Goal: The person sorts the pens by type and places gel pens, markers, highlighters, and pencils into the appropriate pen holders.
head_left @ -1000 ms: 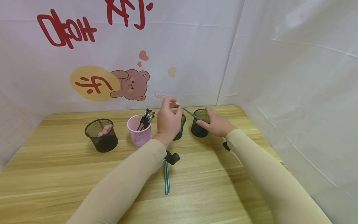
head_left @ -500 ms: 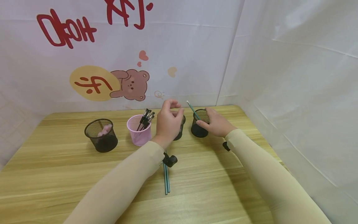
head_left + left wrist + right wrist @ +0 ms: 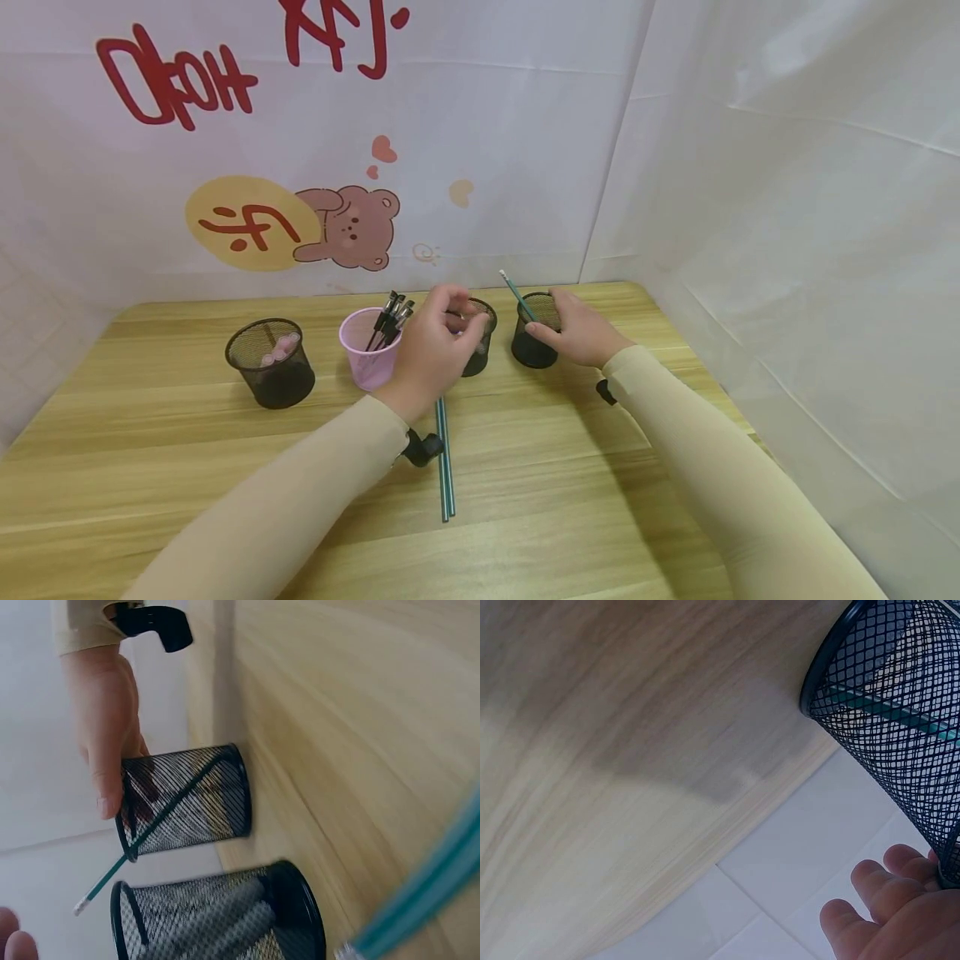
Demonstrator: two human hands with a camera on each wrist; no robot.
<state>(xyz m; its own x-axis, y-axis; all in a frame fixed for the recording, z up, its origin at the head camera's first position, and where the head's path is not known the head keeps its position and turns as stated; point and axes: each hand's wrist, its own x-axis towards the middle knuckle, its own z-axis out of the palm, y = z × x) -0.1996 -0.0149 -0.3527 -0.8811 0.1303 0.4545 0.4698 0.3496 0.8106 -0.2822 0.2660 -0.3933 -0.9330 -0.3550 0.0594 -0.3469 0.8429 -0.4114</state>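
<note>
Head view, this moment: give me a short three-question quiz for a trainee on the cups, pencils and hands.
1. True or false: a green pencil stands tilted in the mesh cup that the right hand touches.
2. How many green pencils lie on the table near the left hand?
A. none
B. two
C. five
3. What colour is the plastic cup that holds the black pens?

Key:
1. True.
2. B: two pencils lie side by side.
3. Pink.
</note>
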